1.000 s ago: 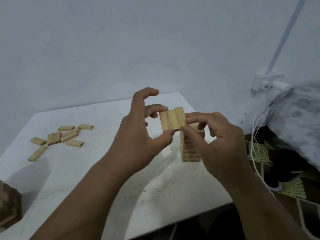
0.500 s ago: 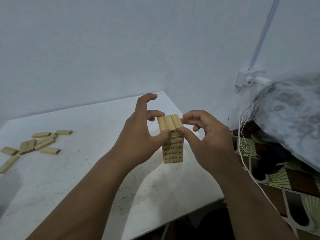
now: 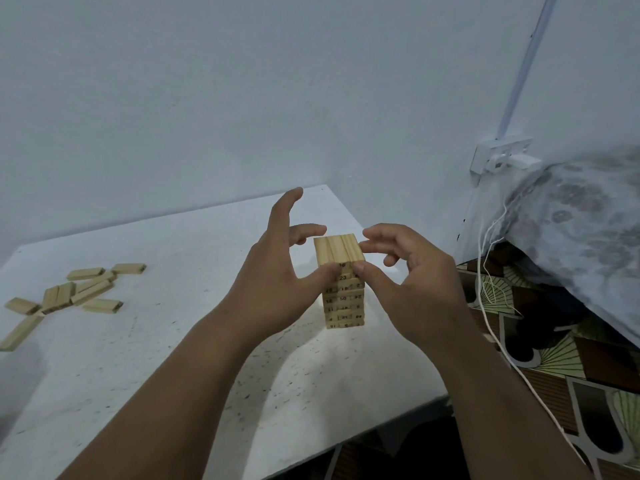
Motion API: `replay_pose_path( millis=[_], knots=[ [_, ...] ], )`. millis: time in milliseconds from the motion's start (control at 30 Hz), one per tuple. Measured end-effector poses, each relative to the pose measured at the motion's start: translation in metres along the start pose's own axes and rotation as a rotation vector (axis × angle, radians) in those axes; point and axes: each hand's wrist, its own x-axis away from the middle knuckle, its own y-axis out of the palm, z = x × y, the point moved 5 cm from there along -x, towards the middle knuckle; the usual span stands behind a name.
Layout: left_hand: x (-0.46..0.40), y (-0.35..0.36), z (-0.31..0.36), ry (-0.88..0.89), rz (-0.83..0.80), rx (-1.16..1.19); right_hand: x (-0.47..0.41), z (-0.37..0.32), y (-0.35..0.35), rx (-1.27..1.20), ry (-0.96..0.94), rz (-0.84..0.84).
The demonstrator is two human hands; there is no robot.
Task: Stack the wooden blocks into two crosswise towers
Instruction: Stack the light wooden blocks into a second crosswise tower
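The block tower [image 3: 343,289] stands on the white counter [image 3: 173,341]. Both hands pinch its top layer of three blocks [image 3: 339,249]: the left hand [image 3: 277,289] and right hand [image 3: 412,282] keep each grip clamped, probably so the layer sits straight. Spare blocks [image 3: 69,296] wait far left.

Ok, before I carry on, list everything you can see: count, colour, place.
tower of blocks: one, pale wood, right part of table, numbers printed on its side
loose blocks: about nine, pale wood, scattered at table's left edge
table: one, white, speckled
wall socket: one, white, on the wall at right
cord: white, hanging below it
patterned cloth: pale, far right
left hand: thumb on the tower's top layer
right hand: pinching the top layer
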Motion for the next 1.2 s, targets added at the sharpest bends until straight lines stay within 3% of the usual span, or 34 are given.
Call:
replay_pose_path(
  millis=[333,533,800,1067,1200],
  knots=[
    [0.02,-0.032,0.003,-0.024,0.055,-0.003,0.007,-0.028,-0.006,0.056,-0.118,0.135],
    [0.057,-0.074,-0.021,-0.074,0.154,-0.1,0.026,-0.08,0.035,0.039,-0.372,0.088],
    [0.074,-0.118,-0.116,-0.461,0.265,-0.285,0.033,-0.093,0.158,0.037,-0.273,-0.353],
    [0.048,-0.156,-0.2,-0.892,0.48,-0.599,-0.014,-0.098,0.259,0.051,-0.216,-0.516],
    [0.046,-0.165,-0.238,-0.999,0.296,-0.694,-0.027,-0.098,0.285,0.044,-0.202,-0.546]
  ],
)
